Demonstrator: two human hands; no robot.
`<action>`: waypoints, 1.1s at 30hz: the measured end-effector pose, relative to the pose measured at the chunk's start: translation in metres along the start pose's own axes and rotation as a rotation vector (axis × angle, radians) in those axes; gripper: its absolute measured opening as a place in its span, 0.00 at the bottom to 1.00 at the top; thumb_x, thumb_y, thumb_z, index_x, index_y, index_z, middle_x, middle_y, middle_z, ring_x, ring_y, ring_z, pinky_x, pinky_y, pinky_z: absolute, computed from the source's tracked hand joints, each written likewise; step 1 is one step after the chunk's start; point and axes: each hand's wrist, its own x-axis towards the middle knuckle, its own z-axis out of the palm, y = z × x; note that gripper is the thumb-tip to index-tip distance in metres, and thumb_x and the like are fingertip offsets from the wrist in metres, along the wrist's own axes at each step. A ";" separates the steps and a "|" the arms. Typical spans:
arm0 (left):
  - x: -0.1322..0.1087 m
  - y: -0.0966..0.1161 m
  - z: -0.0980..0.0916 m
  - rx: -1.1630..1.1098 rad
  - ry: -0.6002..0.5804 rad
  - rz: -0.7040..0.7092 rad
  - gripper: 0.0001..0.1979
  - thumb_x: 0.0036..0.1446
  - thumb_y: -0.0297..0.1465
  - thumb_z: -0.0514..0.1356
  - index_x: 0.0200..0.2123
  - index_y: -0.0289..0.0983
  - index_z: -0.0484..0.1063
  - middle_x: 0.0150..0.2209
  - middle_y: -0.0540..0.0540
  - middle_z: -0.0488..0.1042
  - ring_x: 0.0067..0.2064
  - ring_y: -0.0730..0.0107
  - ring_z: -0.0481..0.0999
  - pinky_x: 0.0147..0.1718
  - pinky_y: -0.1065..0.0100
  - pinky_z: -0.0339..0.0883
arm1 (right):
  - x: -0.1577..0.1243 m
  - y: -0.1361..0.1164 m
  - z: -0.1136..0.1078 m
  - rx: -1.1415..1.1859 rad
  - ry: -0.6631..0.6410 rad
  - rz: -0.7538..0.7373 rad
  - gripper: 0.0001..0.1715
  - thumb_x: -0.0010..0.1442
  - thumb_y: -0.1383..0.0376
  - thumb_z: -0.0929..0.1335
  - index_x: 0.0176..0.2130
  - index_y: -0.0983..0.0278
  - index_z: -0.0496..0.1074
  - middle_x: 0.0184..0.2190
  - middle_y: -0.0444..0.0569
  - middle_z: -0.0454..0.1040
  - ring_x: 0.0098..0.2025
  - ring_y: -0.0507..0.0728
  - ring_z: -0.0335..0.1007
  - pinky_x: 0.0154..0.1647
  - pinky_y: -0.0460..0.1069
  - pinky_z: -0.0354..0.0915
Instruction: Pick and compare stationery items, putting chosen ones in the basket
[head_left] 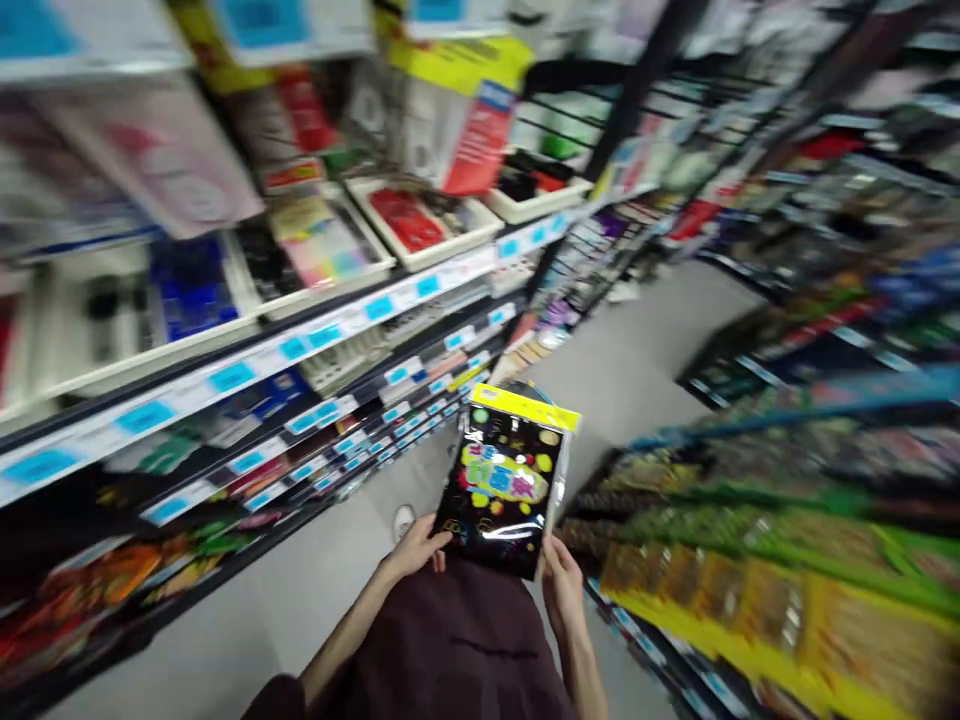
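Note:
A flat, glossy black package (499,480) with colourful lettering and a yellow top strip is held up in front of my body, in clear wrapping. My left hand (422,547) grips its lower left corner, thumb on the front face. At the lower right edge, my right hand (560,565) pinches the package, with its fingers partly hidden behind. The package tilts slightly, its yellow end pointing away from me. Motion blur covers much of the surroundings, and the small print cannot be read.
To the left runs a shelf (322,345) with blue-and-white price labels and white bins (427,225) of small goods. Bagged goods (720,590) in yellow packaging fill the right-hand shelves. Grey floor (622,345) stretches between them. One white shoe (403,521) shows below.

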 end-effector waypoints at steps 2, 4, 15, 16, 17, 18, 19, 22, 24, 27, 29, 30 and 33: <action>0.007 0.002 -0.003 0.047 0.005 -0.011 0.29 0.53 0.51 0.60 0.47 0.34 0.61 0.30 0.50 0.73 0.20 0.70 0.74 0.18 0.70 0.66 | 0.006 -0.002 0.006 0.018 0.020 -0.043 0.29 0.42 0.53 0.80 0.39 0.66 0.74 0.32 0.45 0.76 0.32 0.52 0.69 0.30 0.42 0.63; 0.012 0.006 -0.004 0.089 -0.003 -0.029 0.28 0.54 0.51 0.60 0.46 0.34 0.62 0.29 0.50 0.73 0.20 0.70 0.74 0.18 0.70 0.66 | 0.009 0.001 0.007 0.064 0.060 -0.068 0.28 0.42 0.54 0.80 0.38 0.67 0.74 0.29 0.44 0.75 0.30 0.51 0.68 0.29 0.42 0.62; 0.019 0.019 -0.008 0.216 -0.039 -0.113 0.31 0.48 0.54 0.62 0.45 0.36 0.65 0.22 0.52 0.71 0.20 0.67 0.73 0.19 0.68 0.66 | -0.006 0.022 0.012 0.233 0.109 -0.068 0.27 0.42 0.49 0.79 0.30 0.66 0.72 0.24 0.42 0.70 0.22 0.49 0.62 0.24 0.43 0.59; 0.020 0.021 -0.007 0.223 -0.035 -0.119 0.32 0.47 0.55 0.63 0.44 0.36 0.65 0.22 0.52 0.71 0.20 0.66 0.72 0.19 0.68 0.66 | -0.007 0.020 0.012 0.241 0.107 -0.068 0.26 0.42 0.49 0.79 0.30 0.66 0.73 0.25 0.44 0.71 0.24 0.50 0.64 0.25 0.43 0.60; 0.021 0.023 -0.006 0.229 -0.031 -0.123 0.32 0.45 0.56 0.63 0.43 0.36 0.65 0.22 0.51 0.71 0.20 0.66 0.72 0.19 0.68 0.66 | -0.007 0.017 0.013 0.248 0.105 -0.068 0.26 0.42 0.49 0.79 0.30 0.66 0.74 0.26 0.45 0.72 0.25 0.51 0.66 0.26 0.43 0.61; 0.022 0.024 -0.004 0.233 -0.028 -0.125 0.33 0.45 0.57 0.63 0.43 0.37 0.66 0.22 0.51 0.72 0.20 0.66 0.72 0.19 0.68 0.66 | -0.008 0.015 0.014 0.255 0.105 -0.069 0.26 0.42 0.49 0.79 0.30 0.66 0.74 0.27 0.46 0.73 0.26 0.51 0.66 0.26 0.43 0.62; 0.023 0.024 -0.003 0.234 -0.027 -0.125 0.33 0.44 0.58 0.63 0.42 0.37 0.66 0.22 0.51 0.71 0.20 0.66 0.72 0.19 0.68 0.66 | -0.008 0.012 0.014 0.262 0.104 -0.070 0.26 0.42 0.49 0.80 0.30 0.66 0.75 0.27 0.46 0.73 0.26 0.51 0.67 0.27 0.43 0.62; 0.027 0.021 0.001 0.238 -0.033 -0.121 0.33 0.43 0.59 0.63 0.41 0.39 0.66 0.23 0.51 0.72 0.20 0.65 0.73 0.18 0.67 0.65 | -0.007 0.006 0.012 0.280 0.098 -0.075 0.27 0.41 0.49 0.80 0.29 0.67 0.76 0.27 0.47 0.73 0.27 0.52 0.67 0.27 0.43 0.62; 0.030 0.018 0.005 0.248 -0.030 -0.116 0.33 0.43 0.60 0.62 0.41 0.40 0.66 0.23 0.51 0.71 0.20 0.65 0.73 0.18 0.67 0.65 | -0.004 0.005 0.007 0.287 0.105 -0.076 0.28 0.40 0.49 0.80 0.30 0.67 0.76 0.27 0.47 0.73 0.26 0.51 0.67 0.26 0.43 0.62; 0.035 0.013 0.015 0.273 -0.015 -0.118 0.35 0.42 0.61 0.61 0.43 0.41 0.65 0.21 0.52 0.70 0.20 0.63 0.72 0.18 0.66 0.65 | 0.004 0.005 -0.007 0.269 0.142 -0.092 0.29 0.38 0.49 0.80 0.31 0.68 0.77 0.26 0.48 0.74 0.27 0.52 0.68 0.27 0.43 0.62; 0.037 0.011 0.025 0.283 -0.007 -0.124 0.36 0.41 0.62 0.60 0.44 0.42 0.66 0.21 0.51 0.70 0.19 0.63 0.72 0.18 0.65 0.65 | 0.011 0.005 -0.018 0.255 0.159 -0.105 0.29 0.37 0.50 0.81 0.31 0.69 0.78 0.26 0.48 0.74 0.27 0.52 0.69 0.27 0.43 0.63; 0.038 0.010 0.031 0.288 -0.004 -0.127 0.36 0.40 0.63 0.60 0.43 0.42 0.66 0.21 0.51 0.70 0.19 0.63 0.72 0.18 0.65 0.64 | 0.013 0.004 -0.024 0.256 0.163 -0.108 0.29 0.36 0.50 0.81 0.31 0.69 0.78 0.26 0.49 0.75 0.27 0.53 0.69 0.27 0.43 0.63; 0.040 0.010 0.050 0.305 0.012 -0.126 0.37 0.40 0.64 0.59 0.43 0.43 0.66 0.21 0.51 0.70 0.19 0.64 0.71 0.18 0.65 0.63 | 0.021 0.002 -0.043 0.288 0.163 -0.106 0.29 0.34 0.50 0.82 0.29 0.69 0.77 0.24 0.49 0.74 0.25 0.53 0.69 0.26 0.43 0.62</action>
